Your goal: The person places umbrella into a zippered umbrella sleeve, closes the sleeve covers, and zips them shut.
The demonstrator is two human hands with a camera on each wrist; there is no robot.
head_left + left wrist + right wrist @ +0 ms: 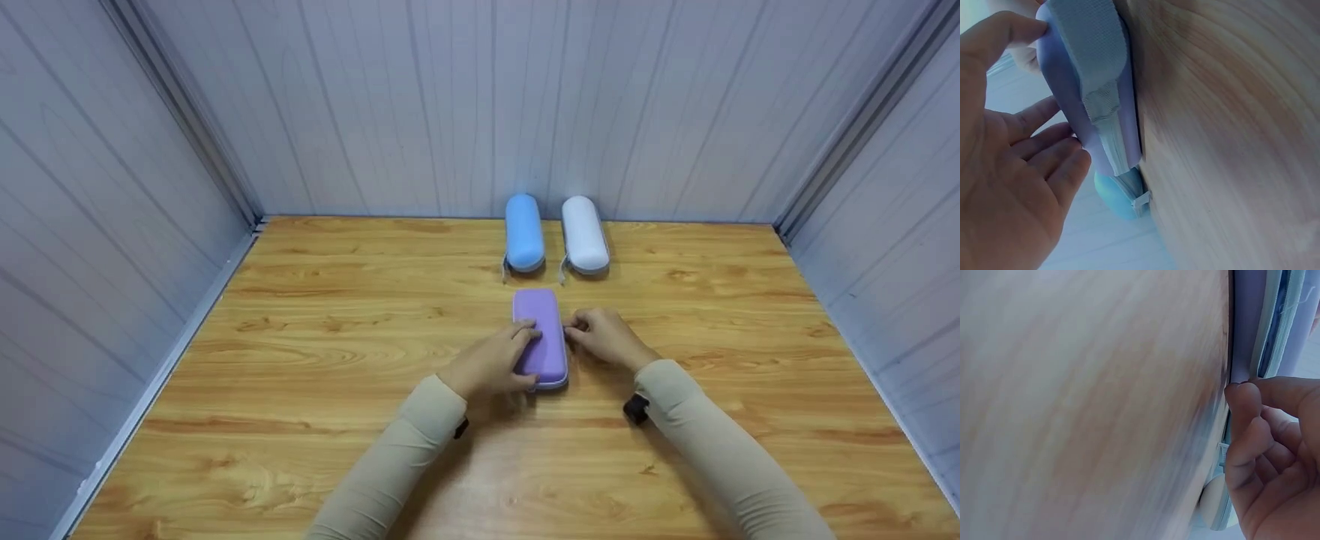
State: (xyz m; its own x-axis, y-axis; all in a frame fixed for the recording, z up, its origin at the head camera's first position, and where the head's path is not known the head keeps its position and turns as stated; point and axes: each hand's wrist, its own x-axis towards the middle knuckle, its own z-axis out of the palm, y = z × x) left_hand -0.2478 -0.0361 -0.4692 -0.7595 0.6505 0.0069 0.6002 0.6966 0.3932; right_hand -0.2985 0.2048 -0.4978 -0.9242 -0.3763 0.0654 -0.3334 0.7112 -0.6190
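Note:
A purple zip case (537,307) lies lengthwise on the wooden table. Across its lid, my left hand (491,360) presses with fairly straight fingers, the thumb at the near end. In the left wrist view, the fingertips (1081,149) touch the purple shell, and a pale fabric band (1095,56) crosses the case's end. On the case's right side, my right hand (606,337) pinches the zipper pull between thumb and index finger; the pull is mostly hidden. The right wrist view shows the zipper (1275,326) parted behind those fingers, with a dark gap between its two edges.
Beyond the purple case, a light blue case (524,232) and a white case (585,234) lie side by side near the back wall (450,112). Panelled walls enclose the table (337,300) at the left, back and right.

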